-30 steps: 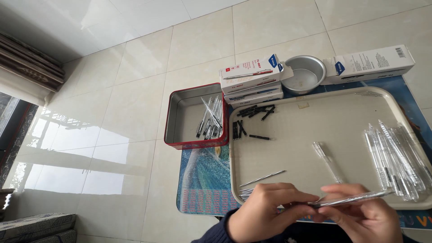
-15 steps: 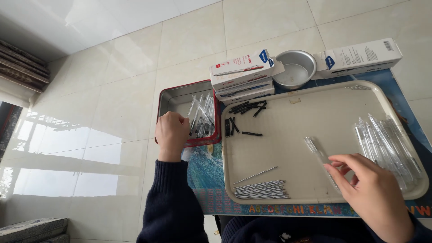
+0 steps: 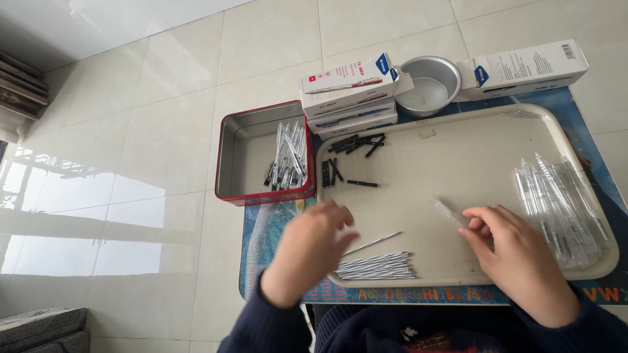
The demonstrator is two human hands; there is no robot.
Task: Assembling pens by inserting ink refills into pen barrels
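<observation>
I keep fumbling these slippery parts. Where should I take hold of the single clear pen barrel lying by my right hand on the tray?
Pinch the clear pen barrel across its middle, coming from above with the right hand. It lies flat and alone on the tray, slanted, with bare tray on both long sides, so fingertips probably fit either side without disturbing the pile of clear barrels.

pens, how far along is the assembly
Done: a small batch of finished pens lies in the red tin. In hand: the right hand touches one clear barrel; the left hand, blurred, hovers by the refills. Left: many clear barrels, refills and black caps wait on the tray.
</observation>
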